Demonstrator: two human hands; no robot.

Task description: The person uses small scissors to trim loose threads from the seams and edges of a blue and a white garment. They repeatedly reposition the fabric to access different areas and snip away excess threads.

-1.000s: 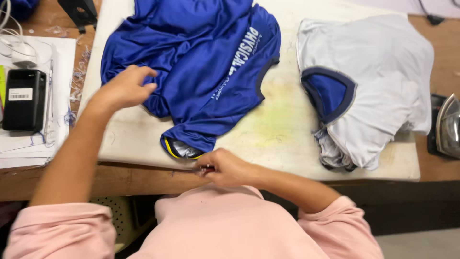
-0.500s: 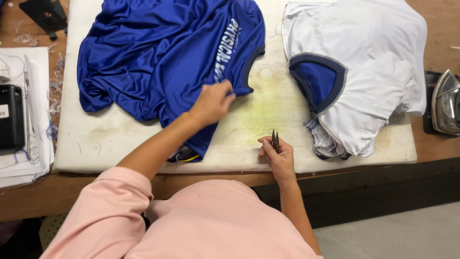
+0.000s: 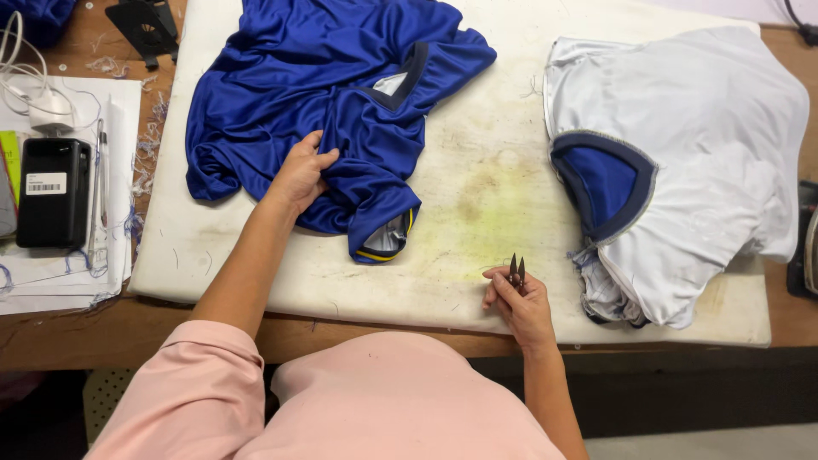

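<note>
At the far left of the bench (image 3: pixel 51 328), a black device (image 3: pixel 53 192) lies on white papers (image 3: pixel 60 277), with a white charger (image 3: pixel 49 109) and loose thread scraps (image 3: pixel 149 140) beside it, all well apart from your hands.

Next comes the pale, stained pressing pad (image 3: pixel 477 187) that covers most of the bench. The blue jersey (image 3: pixel 324 111) lies crumpled on its left half, its long axis running from the top of the pad down toward you and ending in a sleeve with a yellow-edged cuff (image 3: pixel 383 243). Your left hand (image 3: pixel 300 175) rests on the jersey's lower part, fingers curled and pinching a fold of the blue cloth. The cuff lies just to the right of and below that hand, between your two hands, and your left hand is the nearer to it.

Further right, your right hand (image 3: pixel 518 302) sits near the pad's front edge, closed around small thread snips (image 3: pixel 516 270) whose blades point up and away from you. The jersey lies up and to the left of this hand, with bare pad between.

Just beside the right hand, to its right, a white garment (image 3: pixel 716 145) with a dark blue neckband (image 3: pixel 609 183) is heaped. An iron (image 3: pixel 805 251) shows at the far right edge.
</note>
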